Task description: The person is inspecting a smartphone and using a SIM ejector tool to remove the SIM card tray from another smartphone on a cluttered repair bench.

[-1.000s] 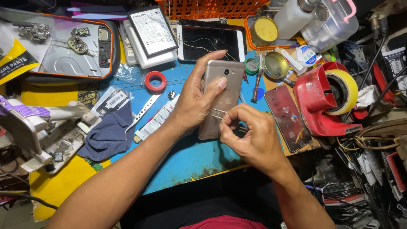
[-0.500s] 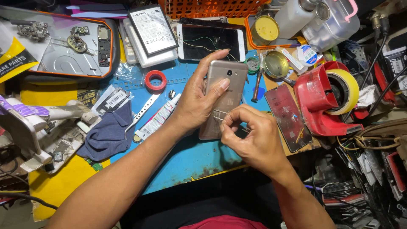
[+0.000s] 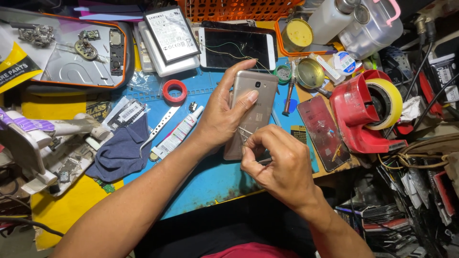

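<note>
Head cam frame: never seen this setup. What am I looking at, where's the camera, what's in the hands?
There is no machine here: a person works with two bare hands, and the one camera sits on their head, looking down at a cluttered bench with a blue mat. The left hand grips a gold phone, back side up. The right hand pinches thin metal tweezers against the phone's lower half. Around them lie a cracked white phone, a loose battery, a red tape ring, a red tape dispenser, a dark cloth, a small glue tube and a grey parts tray.
</note>
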